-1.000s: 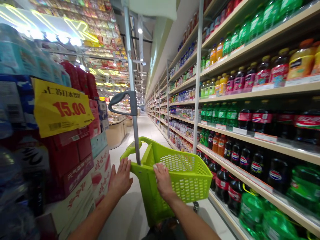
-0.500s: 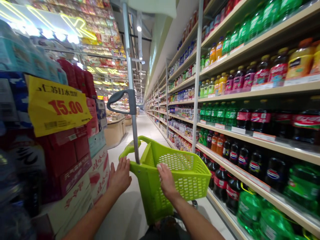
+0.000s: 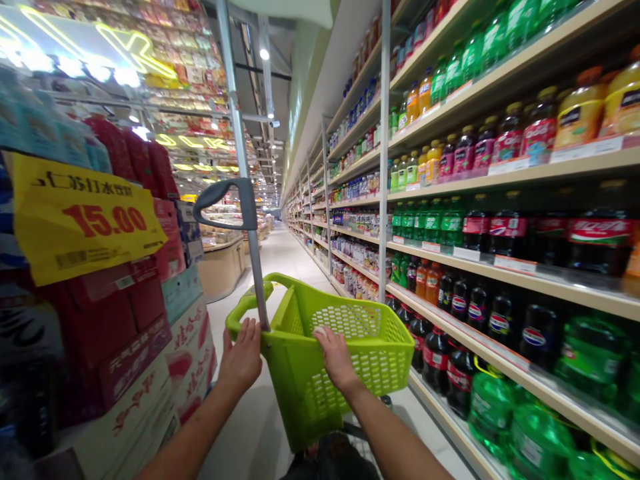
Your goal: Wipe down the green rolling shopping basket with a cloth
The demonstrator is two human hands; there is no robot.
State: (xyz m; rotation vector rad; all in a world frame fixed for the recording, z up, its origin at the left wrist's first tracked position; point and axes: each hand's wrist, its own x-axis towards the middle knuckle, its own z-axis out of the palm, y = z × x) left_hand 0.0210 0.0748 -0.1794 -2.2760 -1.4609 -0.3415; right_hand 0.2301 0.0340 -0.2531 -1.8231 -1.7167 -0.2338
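Observation:
A lime-green wheeled shopping basket (image 3: 360, 373) stands in a supermarket aisle right in front of me; what I can see of its inside holds nothing. A grey pull handle (image 3: 227, 199) rises from its near rim on a metal pole. My left hand (image 3: 243, 357) rests against the basket's near left corner beside the pole, fingers together and extended. My right hand (image 3: 336, 357) lies on the near rim with the fingers curled over the edge.
Shelves of soft-drink bottles (image 3: 500, 220) line the right side from floor to overhead. On the left, stacked drink cases (image 3: 130, 333) carry a yellow 15.00 price sign (image 3: 80, 217). The pale aisle floor (image 3: 285, 253) runs straight ahead past a counter (image 3: 223, 263).
The basket and both hands have moved forward along the aisle. The view has swung slightly right, so the price sign and cases slid left. Both hands stay on the rim.

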